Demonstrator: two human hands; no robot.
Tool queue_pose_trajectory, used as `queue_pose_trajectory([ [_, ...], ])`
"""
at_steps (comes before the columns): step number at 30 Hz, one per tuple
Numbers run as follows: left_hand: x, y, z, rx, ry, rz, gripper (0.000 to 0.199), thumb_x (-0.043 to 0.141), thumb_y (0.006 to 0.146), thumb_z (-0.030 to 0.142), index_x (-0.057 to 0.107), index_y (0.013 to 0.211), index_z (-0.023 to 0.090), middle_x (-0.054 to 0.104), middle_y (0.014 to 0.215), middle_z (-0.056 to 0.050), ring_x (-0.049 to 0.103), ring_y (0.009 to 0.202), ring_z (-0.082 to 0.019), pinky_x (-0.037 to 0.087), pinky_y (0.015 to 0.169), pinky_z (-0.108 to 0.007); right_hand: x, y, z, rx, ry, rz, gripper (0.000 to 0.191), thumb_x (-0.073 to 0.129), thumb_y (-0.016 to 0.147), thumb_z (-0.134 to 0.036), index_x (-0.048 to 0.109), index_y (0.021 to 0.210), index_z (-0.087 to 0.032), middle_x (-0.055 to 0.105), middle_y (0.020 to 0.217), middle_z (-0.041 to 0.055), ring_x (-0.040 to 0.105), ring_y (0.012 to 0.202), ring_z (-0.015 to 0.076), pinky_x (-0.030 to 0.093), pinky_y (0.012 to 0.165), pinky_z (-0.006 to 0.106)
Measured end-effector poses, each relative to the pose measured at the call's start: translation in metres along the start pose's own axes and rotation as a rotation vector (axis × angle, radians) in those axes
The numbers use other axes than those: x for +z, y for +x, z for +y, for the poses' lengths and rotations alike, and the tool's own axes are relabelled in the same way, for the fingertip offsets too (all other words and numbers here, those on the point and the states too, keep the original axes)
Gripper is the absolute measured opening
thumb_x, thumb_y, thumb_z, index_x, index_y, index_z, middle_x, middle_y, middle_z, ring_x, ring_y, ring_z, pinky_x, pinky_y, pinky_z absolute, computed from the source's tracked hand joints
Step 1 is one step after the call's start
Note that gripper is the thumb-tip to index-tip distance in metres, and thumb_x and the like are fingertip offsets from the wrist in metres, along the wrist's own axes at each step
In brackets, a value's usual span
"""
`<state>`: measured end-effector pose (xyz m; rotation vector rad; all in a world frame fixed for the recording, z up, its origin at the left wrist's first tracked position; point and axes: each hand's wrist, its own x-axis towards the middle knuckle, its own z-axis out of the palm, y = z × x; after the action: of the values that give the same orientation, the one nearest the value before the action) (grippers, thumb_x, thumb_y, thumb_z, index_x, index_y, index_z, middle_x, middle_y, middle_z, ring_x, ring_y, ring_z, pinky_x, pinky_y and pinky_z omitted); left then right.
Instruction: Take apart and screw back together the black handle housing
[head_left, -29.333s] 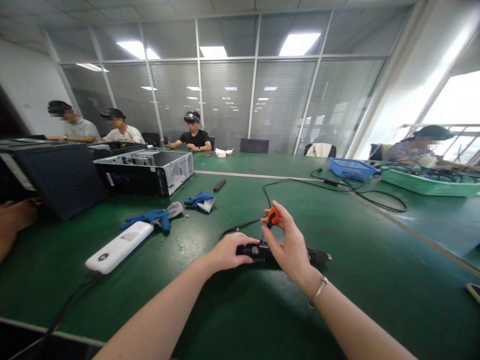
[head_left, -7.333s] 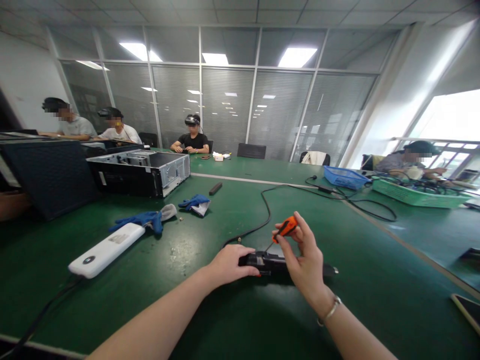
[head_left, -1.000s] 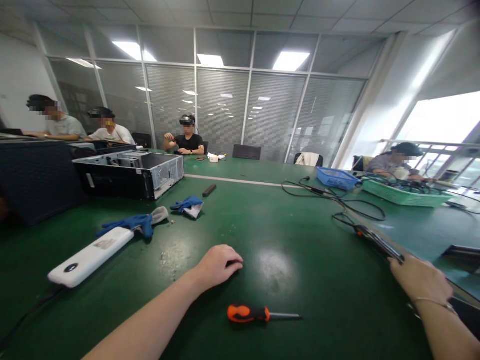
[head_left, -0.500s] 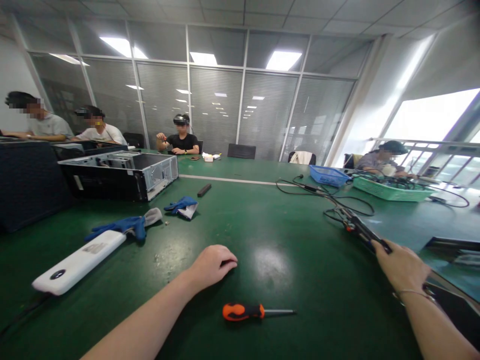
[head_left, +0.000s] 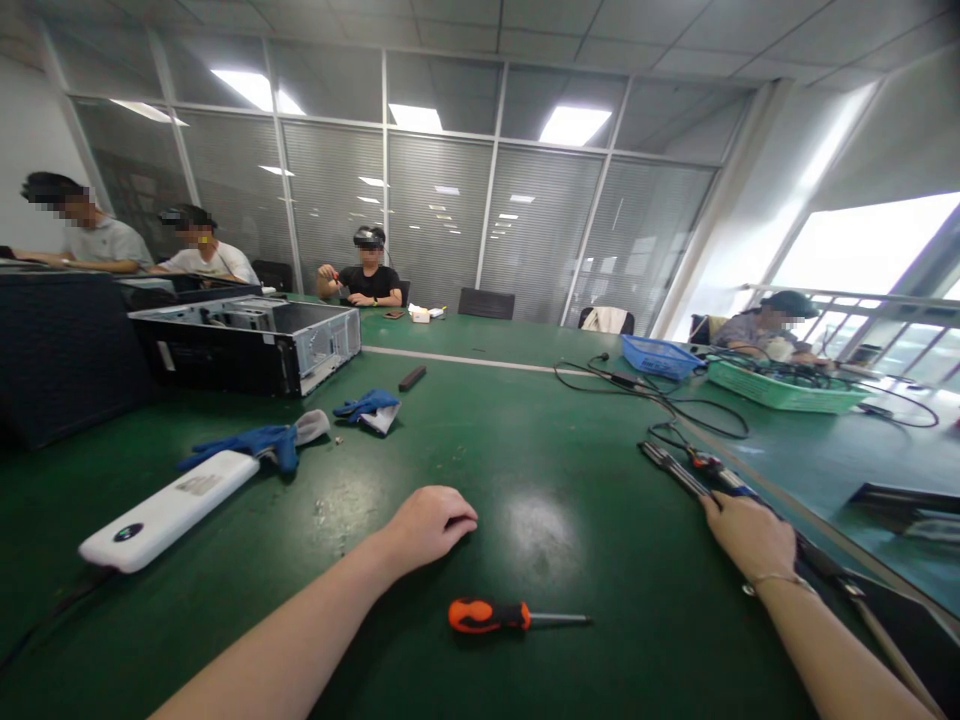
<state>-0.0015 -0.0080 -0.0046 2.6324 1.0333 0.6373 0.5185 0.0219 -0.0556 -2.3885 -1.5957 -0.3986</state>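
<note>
My left hand (head_left: 429,524) rests on the green table (head_left: 600,520), its fingers curled and the thumb near the forefinger, with nothing seen in it. In front of it lies a screwdriver (head_left: 491,616) with an orange and black handle, its shaft pointing right. At the right, my right hand (head_left: 752,540) is closed around a long, narrow dark metal strip (head_left: 670,466), whose far end sticks out forward and left of the fingers. Just beyond that hand lies another long dark piece (head_left: 724,475) with a red part at its tip. My right fingertips are partly hidden.
On the left are a white power strip (head_left: 172,510), blue work gloves (head_left: 262,445) and an open computer case (head_left: 225,355). A black cable (head_left: 675,400) runs toward a blue basket (head_left: 660,357) and a green basket (head_left: 787,387). Several people sit around the table.
My right hand has moved left with the dark strip, now apart from the long piece with the red tip. My left hand and the screwdriver stay in place; the view has shifted slightly.
</note>
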Motion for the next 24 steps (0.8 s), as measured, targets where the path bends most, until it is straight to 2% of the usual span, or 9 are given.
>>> queue_pose_trajectory([
  [4, -0.001, 0.0, 0.001, -0.003, 0.015, -0.012, 0.019, 0.056, 0.09, 0.022, 0.073, 0.097, 0.018, 0.073, 0.094, -0.005, 0.066, 0.089, -0.019, 0.049, 0.084, -0.028, -0.004, -0.007, -0.022, -0.089, 0.067, 0.029, 0.049, 0.033, 0.091, -0.042, 0.07, 0.106, -0.014, 0.068, 0.104, 0.0189, 0.064, 0.092, 0.0332, 0.05, 0.074, 0.043],
  [7, -0.001, -0.001, 0.003, -0.017, 0.027, 0.016, 0.021, 0.058, 0.089, 0.023, 0.07, 0.105, 0.017, 0.071, 0.1, -0.007, 0.064, 0.096, -0.021, 0.049, 0.089, -0.031, -0.004, -0.015, -0.054, -0.228, 0.155, 0.035, 0.048, 0.035, 0.092, -0.04, 0.068, 0.112, -0.013, 0.066, 0.108, 0.017, 0.063, 0.096, 0.0287, 0.05, 0.082, 0.039],
  [11, -0.005, -0.002, 0.007, -0.048, 0.022, 0.136, 0.051, 0.068, 0.082, 0.031, 0.056, 0.129, 0.019, 0.062, 0.121, -0.011, 0.055, 0.112, -0.024, 0.045, 0.099, -0.039, -0.007, -0.034, -0.11, -0.459, 0.291, -0.016, 0.044, 0.039, 0.093, -0.042, 0.065, 0.121, -0.019, 0.065, 0.109, 0.0118, 0.061, 0.098, 0.0254, 0.049, 0.088, 0.038],
  [15, -0.013, -0.004, 0.011, -0.056, 0.012, 0.179, 0.066, 0.073, 0.076, 0.04, 0.05, 0.135, 0.022, 0.055, 0.131, -0.011, 0.049, 0.121, -0.027, 0.041, 0.104, -0.043, -0.029, -0.066, -0.16, -0.673, 0.415, -0.104, 0.039, 0.044, 0.093, -0.043, 0.064, 0.123, -0.026, 0.064, 0.111, 0.008, 0.059, 0.102, 0.0218, 0.048, 0.091, 0.034],
  [19, -0.016, -0.006, 0.014, -0.046, 0.024, 0.086, 0.07, 0.078, 0.067, 0.045, 0.056, 0.13, 0.021, 0.056, 0.13, -0.013, 0.051, 0.118, -0.03, 0.04, 0.103, -0.045, -0.067, -0.1, -0.187, -0.89, 0.638, -0.31, 0.038, 0.047, 0.094, -0.042, 0.061, 0.126, -0.027, 0.062, 0.113, 0.0091, 0.057, 0.104, 0.0229, 0.046, 0.092, 0.037],
  [22, -0.013, -0.006, 0.015, -0.02, 0.009, -0.025, 0.055, 0.078, 0.067, 0.042, 0.065, 0.116, 0.02, 0.065, 0.115, -0.01, 0.059, 0.103, -0.027, 0.046, 0.095, -0.041, -0.087, -0.114, -0.193, -0.955, 0.693, -0.422, 0.036, 0.05, 0.093, -0.043, 0.063, 0.124, -0.029, 0.062, 0.111, 0.0078, 0.058, 0.101, 0.022, 0.047, 0.089, 0.036],
  [24, -0.01, -0.006, 0.013, -0.006, -0.002, -0.054, 0.049, 0.078, 0.067, 0.041, 0.068, 0.109, 0.019, 0.068, 0.106, -0.009, 0.061, 0.097, -0.026, 0.048, 0.09, -0.038, -0.09, -0.114, -0.193, -0.959, 0.705, -0.455, 0.035, 0.052, 0.091, -0.044, 0.065, 0.12, -0.029, 0.063, 0.11, 0.0071, 0.059, 0.099, 0.0212, 0.048, 0.088, 0.034],
])
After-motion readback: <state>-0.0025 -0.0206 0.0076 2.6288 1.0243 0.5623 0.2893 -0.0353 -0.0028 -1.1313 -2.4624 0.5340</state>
